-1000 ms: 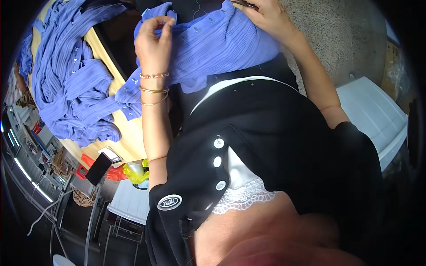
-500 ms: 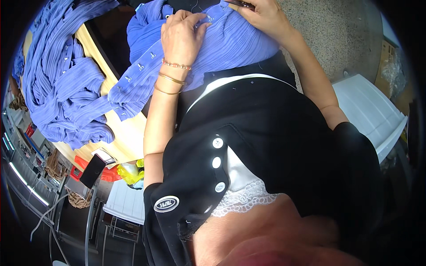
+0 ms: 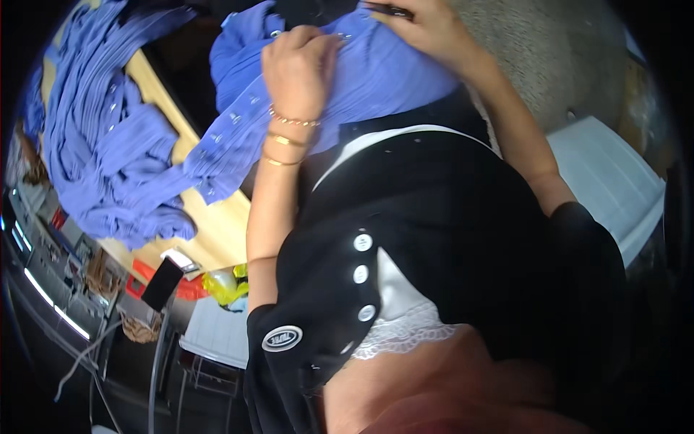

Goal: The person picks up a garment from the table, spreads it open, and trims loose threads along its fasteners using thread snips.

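Note:
A periwinkle-blue crinkled garment lies across my lap, its edge strip dotted with small pale shiny fittings. My left hand, with bracelets at the wrist, is curled over that strip with fingers pinched on the cloth. At the top edge of the view, my right hand is closed round a slim dark tool, cut off by the frame so its kind is unclear. Its fingers also rest against the garment. One end of the cloth runs left onto the table.
More blue cloth is heaped on the pale wooden table at left. A dark phone stands by the table's near edge, beside a yellow plastic bag. White plastic surfaces, one at lower left and another at right, flank me.
The whole view has shifted slightly and is blurred. My left hand's fingers have drawn in closer on the cloth, while the right hand stays by the garment's far edge with the dark tool.

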The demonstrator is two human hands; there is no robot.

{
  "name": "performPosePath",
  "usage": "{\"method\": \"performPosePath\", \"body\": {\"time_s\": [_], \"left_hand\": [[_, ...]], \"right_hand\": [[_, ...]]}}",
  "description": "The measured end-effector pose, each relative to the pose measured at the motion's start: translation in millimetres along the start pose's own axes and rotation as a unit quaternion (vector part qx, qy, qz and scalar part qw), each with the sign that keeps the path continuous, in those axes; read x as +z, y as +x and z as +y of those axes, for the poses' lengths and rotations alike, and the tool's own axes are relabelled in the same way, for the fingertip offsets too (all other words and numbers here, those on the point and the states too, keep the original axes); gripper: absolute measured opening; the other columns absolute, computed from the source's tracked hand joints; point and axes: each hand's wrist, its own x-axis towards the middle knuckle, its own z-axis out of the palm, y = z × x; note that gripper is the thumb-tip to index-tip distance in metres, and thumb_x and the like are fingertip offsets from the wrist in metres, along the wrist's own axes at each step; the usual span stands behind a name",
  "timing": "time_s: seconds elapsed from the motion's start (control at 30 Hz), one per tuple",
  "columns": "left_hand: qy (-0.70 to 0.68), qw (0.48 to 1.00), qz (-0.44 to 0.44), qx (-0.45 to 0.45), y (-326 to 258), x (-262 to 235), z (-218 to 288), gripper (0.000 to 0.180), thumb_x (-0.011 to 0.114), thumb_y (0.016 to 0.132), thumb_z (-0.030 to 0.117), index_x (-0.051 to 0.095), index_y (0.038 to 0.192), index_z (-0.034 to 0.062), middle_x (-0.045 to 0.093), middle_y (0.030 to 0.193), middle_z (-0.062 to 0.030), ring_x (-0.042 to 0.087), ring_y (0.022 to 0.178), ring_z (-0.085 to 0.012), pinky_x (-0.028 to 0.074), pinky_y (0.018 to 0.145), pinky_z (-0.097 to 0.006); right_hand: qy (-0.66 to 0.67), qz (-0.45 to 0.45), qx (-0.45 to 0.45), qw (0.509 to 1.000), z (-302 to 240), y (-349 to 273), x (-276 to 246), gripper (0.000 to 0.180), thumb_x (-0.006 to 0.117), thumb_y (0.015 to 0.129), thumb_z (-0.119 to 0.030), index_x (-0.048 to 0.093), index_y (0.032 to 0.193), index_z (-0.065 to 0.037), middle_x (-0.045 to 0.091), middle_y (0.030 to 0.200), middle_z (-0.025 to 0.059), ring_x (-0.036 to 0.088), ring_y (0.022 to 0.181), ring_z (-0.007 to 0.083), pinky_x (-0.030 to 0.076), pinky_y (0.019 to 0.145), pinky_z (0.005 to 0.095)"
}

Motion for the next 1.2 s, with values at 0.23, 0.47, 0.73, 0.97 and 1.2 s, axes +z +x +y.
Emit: {"method": "performPosePath", "body": {"time_s": [0.23, 0.47, 0.73, 0.97, 1.2], "left_hand": [[0.012, 0.999, -0.036, -0.032, -1, -5, 8, 0.01, 0.073, 0.084, 0.022, 0.071, 0.089, 0.0142, 0.066, 0.088, 0.0009, 0.061, 0.085, -0.0212, 0.04, 0.074, -0.035], [-0.016, 0.997, -0.043, -0.065, -4, -3, 3, 0.015, 0.071, 0.086, 0.024, 0.072, 0.099, 0.0158, 0.065, 0.09, -0.0002, 0.061, 0.086, -0.0216, 0.04, 0.075, -0.035], [0.019, 0.998, -0.062, -0.016, 6, 2, 0, 0.016, 0.076, 0.08, 0.027, 0.076, 0.094, 0.0208, 0.063, 0.088, 0.0031, 0.058, 0.086, -0.0191, 0.039, 0.076, -0.035], [0.025, 0.999, -0.043, -0.013, 1, 0, 2, 0.01, 0.075, 0.081, 0.025, 0.074, 0.087, 0.0172, 0.063, 0.088, 0.003, 0.059, 0.086, -0.0193, 0.038, 0.076, -0.035], [0.005, 0.999, -0.04, -0.03, -3, -3, 2, 0.01, 0.072, 0.085, 0.023, 0.069, 0.087, 0.0131, 0.065, 0.09, 0.0004, 0.059, 0.087, -0.0212, 0.038, 0.077, -0.036]], "right_hand": [[-0.018, -0.033, 0.021, 0.999, -12, -9, -11, 0.03, 0.07, 0.084, -0.013, 0.066, 0.112, -0.002, 0.066, 0.096, 0.0146, 0.066, 0.082, 0.0263, 0.053, 0.073, 0.0347], [-0.005, -0.07, 0.02, 0.997, -11, -10, -11, 0.035, 0.07, 0.085, -0.014, 0.06, 0.116, -0.001, 0.064, 0.099, 0.0151, 0.065, 0.082, 0.0258, 0.053, 0.074, 0.034], [-0.005, -0.073, 0.01, 0.997, -8, -13, -9, 0.034, 0.071, 0.085, -0.014, 0.061, 0.116, -0.002, 0.062, 0.096, 0.0142, 0.064, 0.081, 0.0255, 0.052, 0.074, 0.0336], [-0.039, -0.08, -0.049, 0.995, -5, -12, -14, 0.032, 0.072, 0.084, -0.013, 0.065, 0.113, -0.001, 0.06, 0.091, 0.0137, 0.062, 0.081, 0.0272, 0.05, 0.074, 0.0344], [-0.041, -0.076, -0.077, 0.993, -11, -11, -13, 0.029, 0.072, 0.082, -0.014, 0.068, 0.107, 0.0, 0.06, 0.089, 0.0133, 0.061, 0.081, 0.0287, 0.05, 0.073, 0.0351]]}}
